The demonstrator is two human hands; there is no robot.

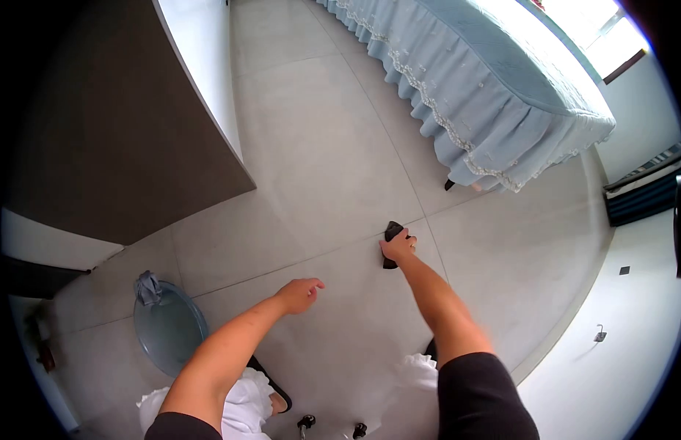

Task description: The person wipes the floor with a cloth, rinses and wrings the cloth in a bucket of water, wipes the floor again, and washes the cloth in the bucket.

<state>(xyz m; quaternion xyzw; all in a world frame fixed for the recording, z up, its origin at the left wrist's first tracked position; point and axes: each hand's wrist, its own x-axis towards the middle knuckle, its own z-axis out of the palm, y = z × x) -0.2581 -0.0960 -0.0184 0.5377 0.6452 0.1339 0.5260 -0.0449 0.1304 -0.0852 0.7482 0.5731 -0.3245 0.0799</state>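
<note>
My right hand (401, 245) is closed over a dark, elongated object (391, 257) that lies against the grey tiled floor. Its ends stick out past the fingers, but its exact kind is hard to make out. My left hand (300, 295) hangs over the floor with nothing in it, the fingers loosely bent and partly stretched forward. Left of that arm stands a round blue-grey basin (200, 316). A crumpled grey cloth (147, 287) hangs over the basin's rim.
A bed with a pale blue ruffled skirt (458, 103) stands at the upper right. A dark brown panel (120, 125) rises at the left. Black casters (306, 422) and my black shoe (280, 400) are below. The white wall (612, 374) runs along the right.
</note>
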